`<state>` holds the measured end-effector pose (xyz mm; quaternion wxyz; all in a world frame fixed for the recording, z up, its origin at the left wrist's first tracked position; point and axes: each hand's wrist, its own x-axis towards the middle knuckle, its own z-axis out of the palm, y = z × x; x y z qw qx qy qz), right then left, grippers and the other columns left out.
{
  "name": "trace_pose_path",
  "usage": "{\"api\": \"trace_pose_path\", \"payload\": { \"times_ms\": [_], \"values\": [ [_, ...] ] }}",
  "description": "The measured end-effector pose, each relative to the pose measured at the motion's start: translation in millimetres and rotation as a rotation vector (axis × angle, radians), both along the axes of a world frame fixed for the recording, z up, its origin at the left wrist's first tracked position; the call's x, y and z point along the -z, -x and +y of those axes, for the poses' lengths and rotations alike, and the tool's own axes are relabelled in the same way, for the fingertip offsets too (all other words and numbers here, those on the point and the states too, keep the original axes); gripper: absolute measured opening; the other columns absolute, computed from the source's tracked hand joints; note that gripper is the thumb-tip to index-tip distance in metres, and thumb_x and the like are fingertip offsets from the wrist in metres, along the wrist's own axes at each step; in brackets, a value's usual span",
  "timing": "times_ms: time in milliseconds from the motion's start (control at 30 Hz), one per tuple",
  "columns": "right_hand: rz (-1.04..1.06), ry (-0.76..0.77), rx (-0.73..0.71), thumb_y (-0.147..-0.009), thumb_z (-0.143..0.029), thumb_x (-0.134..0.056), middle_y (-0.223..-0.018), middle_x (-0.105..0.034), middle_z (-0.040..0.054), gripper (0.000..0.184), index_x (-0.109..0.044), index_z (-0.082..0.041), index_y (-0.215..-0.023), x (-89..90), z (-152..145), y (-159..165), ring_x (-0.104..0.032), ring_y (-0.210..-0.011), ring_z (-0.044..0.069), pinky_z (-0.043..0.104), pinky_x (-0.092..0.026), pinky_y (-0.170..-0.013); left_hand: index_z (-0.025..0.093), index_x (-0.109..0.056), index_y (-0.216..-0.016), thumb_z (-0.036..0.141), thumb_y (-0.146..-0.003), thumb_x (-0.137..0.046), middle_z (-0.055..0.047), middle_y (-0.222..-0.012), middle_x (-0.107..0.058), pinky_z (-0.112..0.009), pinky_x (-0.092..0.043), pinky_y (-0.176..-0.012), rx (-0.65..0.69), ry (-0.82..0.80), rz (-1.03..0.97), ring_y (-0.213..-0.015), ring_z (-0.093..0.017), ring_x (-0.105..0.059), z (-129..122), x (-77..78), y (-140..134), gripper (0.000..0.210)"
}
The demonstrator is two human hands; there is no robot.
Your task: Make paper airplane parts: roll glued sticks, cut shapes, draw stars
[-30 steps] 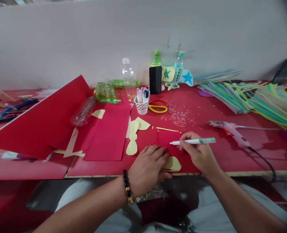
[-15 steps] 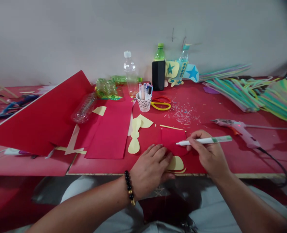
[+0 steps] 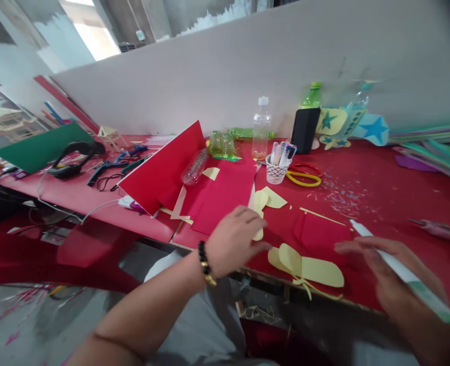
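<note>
My right hand [image 3: 404,284], at the right, grips a white marker [image 3: 392,264] with a green band, its tip pointing up and left. Left of that hand lies a square red paper piece [image 3: 320,234]. My left hand [image 3: 238,236] hovers by the table's front edge, thumb apart and fingers loosely bent, with nothing seen in it. Behind its fingertips a pale yellow cutout [image 3: 258,234] is partly hidden. Between the hands are rounded yellow paper shapes [image 3: 322,271] with thin curled offcuts [image 3: 304,287] at the edge.
A decorated cup [image 3: 276,174] of pens stands near yellow-handled scissors [image 3: 304,179]. Behind are a clear bottle [image 3: 261,132] and a black phone [image 3: 306,130]. A red board [image 3: 167,168] leans at left; a blurred glue gun [image 3: 446,231] lies at right.
The view has swung left. My left hand has lifted off the red paper and moved left, uncovering the yellow shapes. My right hand has drawn back with the marker.
</note>
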<state>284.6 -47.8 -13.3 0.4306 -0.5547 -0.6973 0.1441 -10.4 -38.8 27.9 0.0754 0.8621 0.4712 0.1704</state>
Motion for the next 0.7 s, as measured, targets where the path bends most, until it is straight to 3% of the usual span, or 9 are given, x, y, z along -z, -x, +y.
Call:
{"api": "trace_pose_path", "payload": {
  "times_ms": [100,200,267,333,433,500,567,633,700],
  "values": [
    [-0.139,-0.078,-0.214,-0.086,-0.033,-0.056,-0.100,-0.072,0.0051,0.021,-0.061,-0.033,-0.107,7.8,-11.1,1.4,-0.069,-0.089,0.029,0.040,-0.055,-0.076,0.018,-0.061,-0.109,0.046,-0.084,-0.060,-0.007,-0.110,-0.062,-0.040,-0.046,-0.091,-0.152,0.083,0.044,-0.104,-0.024,-0.055,-12.2,1.6,39.6,0.038],
    [-0.229,-0.208,-0.464,-0.077,-0.028,-0.069,-0.106,-0.071,0.0061,0.041,-0.057,-0.027,-0.116,22.6,-13.1,8.1,-0.068,-0.093,0.028,0.038,-0.056,-0.079,0.021,-0.058,-0.118,0.040,-0.087,-0.058,-0.006,-0.121,-0.059,-0.040,-0.046,-0.095,-0.193,0.134,0.063,-0.110,-0.023,-0.054,-36.2,15.9,54.6,0.037],
    [-0.254,-0.238,-0.515,-0.075,-0.024,-0.071,-0.103,-0.072,0.0060,0.040,-0.059,-0.027,-0.113,30.8,-8.3,12.7,-0.068,-0.094,0.027,0.037,-0.056,-0.078,0.020,-0.054,-0.125,0.037,-0.088,-0.057,-0.007,-0.129,-0.056,-0.043,-0.043,-0.102,-0.182,0.119,0.069,-0.119,-0.025,-0.050,-50.4,27.2,51.2,0.040],
    [-0.271,-0.231,-0.457,-0.077,-0.026,-0.068,-0.097,-0.073,0.0064,0.029,-0.062,-0.026,-0.105,32.4,-2.7,14.7,-0.068,-0.088,0.028,0.039,-0.056,-0.073,0.019,-0.050,-0.131,0.034,-0.089,-0.056,-0.009,-0.135,-0.052,-0.045,-0.040,-0.106,-0.166,0.093,0.063,-0.127,-0.026,-0.044,-59.7,36.0,43.3,0.045],
    [-0.255,-0.209,-0.280,-0.080,-0.032,-0.064,-0.097,-0.071,0.0084,0.024,-0.064,-0.028,-0.104,17.2,-2.6,18.1,-0.066,-0.085,0.030,0.043,-0.053,-0.073,0.020,-0.045,-0.135,0.029,-0.089,-0.056,-0.009,-0.137,-0.050,-0.045,-0.039,-0.109,-0.139,0.105,0.022,-0.130,-0.025,-0.041,-65.4,42.6,33.9,0.048],
    [-0.150,-0.180,-0.188,-0.084,-0.032,-0.059,-0.103,-0.069,0.0083,0.027,-0.062,-0.032,-0.111,-1.4,-9.1,29.2,-0.063,-0.095,0.031,0.045,-0.048,-0.085,0.020,-0.048,-0.133,0.026,-0.089,-0.055,-0.010,-0.135,-0.051,-0.046,-0.040,-0.109,-0.149,0.122,-0.024,-0.129,-0.025,-0.043,-66.5,43.6,31.6,0.045],
    [0.082,-0.139,-0.277,-0.090,-0.037,-0.048,-0.103,-0.067,0.0086,0.026,-0.063,-0.031,-0.111,-18.8,-16.0,50.6,-0.061,-0.097,0.030,0.044,-0.048,-0.084,0.020,-0.050,-0.129,0.025,-0.090,-0.053,-0.011,-0.132,-0.052,-0.046,-0.041,-0.107,-0.159,0.129,-0.079,-0.128,-0.025,-0.044,-67.3,43.9,31.7,0.040],
    [0.293,-0.019,-0.448,-0.093,-0.044,-0.041,-0.089,-0.066,0.0075,0.032,-0.064,-0.028,-0.109,-28.2,-18.2,78.6,-0.063,-0.084,0.026,0.039,-0.052,-0.072,0.020,-0.052,-0.127,0.025,-0.091,-0.051,-0.011,-0.130,-0.052,-0.046,-0.042,-0.107,-0.152,0.130,-0.127,-0.129,-0.024,-0.044,-68.6,44.2,33.0,0.037],
    [0.256,0.165,-0.466,-0.091,-0.036,-0.051,-0.076,-0.065,0.0037,0.020,-0.066,-0.025,-0.095,-26.9,-13.9,105.6,-0.062,-0.067,0.020,0.030,-0.049,-0.058,0.020,-0.052,-0.126,0.022,-0.090,-0.051,-0.011,-0.130,-0.053,-0.047,-0.041,-0.107,-0.151,0.129,-0.143,-0.130,-0.024,-0.043,-70.4,45.3,34.4,0.036]
  ]
}}
